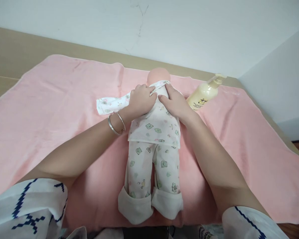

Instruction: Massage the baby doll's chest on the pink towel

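A baby doll (157, 75) lies on its back on a pink towel (52, 109), head away from me, dressed in a white printed top (155, 127) and matching trousers (151, 172). My left hand (139, 99), with two silver bangles on the wrist, rests on the doll's chest, fingers curled onto the collar of the top. My right hand (175, 103) lies on the other side of the chest, fingers pinching the collar too. One sleeve (112, 103) of the top is stretched out to the left.
A cream pump bottle (205, 93) lies tilted on the towel just right of the doll's head. The towel covers a wooden surface (5, 53) against a white wall. My patterned sleeves fill the bottom corners.
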Demonstrator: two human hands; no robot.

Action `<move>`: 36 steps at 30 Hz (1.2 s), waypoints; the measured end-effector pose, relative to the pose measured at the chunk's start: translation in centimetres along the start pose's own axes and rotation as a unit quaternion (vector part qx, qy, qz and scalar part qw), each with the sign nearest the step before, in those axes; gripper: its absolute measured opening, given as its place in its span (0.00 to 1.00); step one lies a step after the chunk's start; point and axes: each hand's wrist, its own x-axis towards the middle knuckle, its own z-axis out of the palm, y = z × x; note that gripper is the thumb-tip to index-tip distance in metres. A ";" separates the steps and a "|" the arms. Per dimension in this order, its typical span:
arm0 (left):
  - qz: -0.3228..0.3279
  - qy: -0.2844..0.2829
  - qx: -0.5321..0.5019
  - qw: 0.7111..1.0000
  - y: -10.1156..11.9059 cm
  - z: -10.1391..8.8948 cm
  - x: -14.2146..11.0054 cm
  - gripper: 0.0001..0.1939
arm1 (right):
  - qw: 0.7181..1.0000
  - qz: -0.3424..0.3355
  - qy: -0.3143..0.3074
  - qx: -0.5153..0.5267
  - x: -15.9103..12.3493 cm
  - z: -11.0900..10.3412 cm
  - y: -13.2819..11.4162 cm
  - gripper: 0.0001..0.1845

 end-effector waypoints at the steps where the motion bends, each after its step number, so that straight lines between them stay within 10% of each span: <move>1: -0.001 -0.003 0.013 1.000 0.0 0.1 0.1 0.24 | 1.000 0.002 -0.001 -0.008 0.0 0.0 -0.2 0.32; 12: -0.019 -0.020 0.040 0.999 -0.7 0.4 0.7 0.23 | 0.984 -0.007 0.012 -0.179 -2.7 1.1 -5.4 0.19; 28: 0.132 -0.027 0.146 0.980 0.2 -0.2 -0.3 0.20 | 0.996 -0.001 0.018 -0.085 0.2 1.5 -1.1 0.28; 36: 0.048 -0.055 0.045 0.996 -0.9 -0.2 1.3 0.23 | 0.986 0.017 -0.018 -0.162 -1.7 0.4 -4.2 0.25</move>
